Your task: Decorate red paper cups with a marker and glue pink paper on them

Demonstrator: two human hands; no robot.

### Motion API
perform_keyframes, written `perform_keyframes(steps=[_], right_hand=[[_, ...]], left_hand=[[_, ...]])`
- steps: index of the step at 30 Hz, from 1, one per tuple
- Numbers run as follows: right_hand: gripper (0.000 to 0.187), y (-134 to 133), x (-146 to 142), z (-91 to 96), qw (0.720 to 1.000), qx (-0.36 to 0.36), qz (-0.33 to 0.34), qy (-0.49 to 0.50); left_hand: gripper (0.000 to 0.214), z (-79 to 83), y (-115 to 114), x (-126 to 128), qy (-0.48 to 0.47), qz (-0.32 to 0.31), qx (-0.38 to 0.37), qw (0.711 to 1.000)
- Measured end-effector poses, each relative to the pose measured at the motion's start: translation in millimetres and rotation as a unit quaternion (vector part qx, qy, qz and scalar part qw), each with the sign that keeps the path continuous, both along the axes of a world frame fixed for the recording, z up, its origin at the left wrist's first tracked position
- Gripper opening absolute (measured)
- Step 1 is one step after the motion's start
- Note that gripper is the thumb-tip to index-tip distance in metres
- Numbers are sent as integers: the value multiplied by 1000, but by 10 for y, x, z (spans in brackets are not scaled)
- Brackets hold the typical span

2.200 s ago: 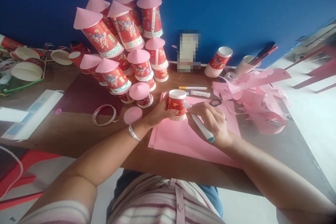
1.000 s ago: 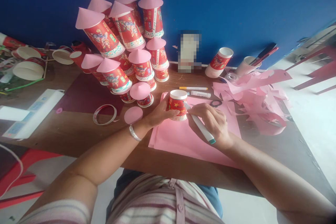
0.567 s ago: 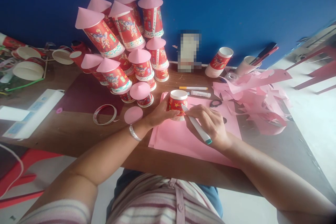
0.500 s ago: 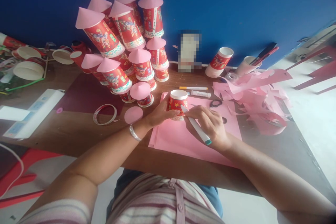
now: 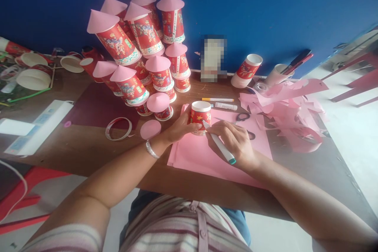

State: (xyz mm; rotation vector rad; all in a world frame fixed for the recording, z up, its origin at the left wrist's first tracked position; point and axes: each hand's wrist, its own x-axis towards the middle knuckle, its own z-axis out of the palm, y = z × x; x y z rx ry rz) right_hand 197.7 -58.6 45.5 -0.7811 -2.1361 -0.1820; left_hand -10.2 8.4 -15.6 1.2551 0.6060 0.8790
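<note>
My left hand (image 5: pixel 183 126) is wrapped around the left side of a red paper cup (image 5: pixel 201 112) with a white rim and a yellow star, its open end up. In my right hand (image 5: pixel 236 139) is a white marker (image 5: pixel 220 145) with a green end, its tip at the cup's lower front. My thumb and palm hide part of the cup's side. Beneath both hands lie pink paper sheets (image 5: pixel 203 157). Scissors (image 5: pixel 243 117) rest on the paper beside my right hand, partly covered by it.
Stacked red cups with pink cone tops (image 5: pixel 118 43) stand at the left back. A tape roll (image 5: pixel 118 128) and a pink paper disc (image 5: pixel 150 129) lie near my left arm. Pink scraps (image 5: pixel 289 106), a pen cup (image 5: pixel 277 74) and a cup stack (image 5: pixel 248 71) are at right.
The marker's tip has moved slightly down and left on the cup, with my right hand shifting a little. My left hand keeps its hold.
</note>
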Motion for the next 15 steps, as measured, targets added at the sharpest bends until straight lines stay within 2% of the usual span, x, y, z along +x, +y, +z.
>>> perform_keyframes(steps=[10, 15], right_hand=[[19, 20, 39, 70, 999, 26, -20, 10], [20, 57, 54, 30, 999, 31, -18, 19]], left_hand=[[62, 128, -34, 47, 2, -4, 6, 1000], [61, 171, -42, 65, 12, -2, 24, 1000]])
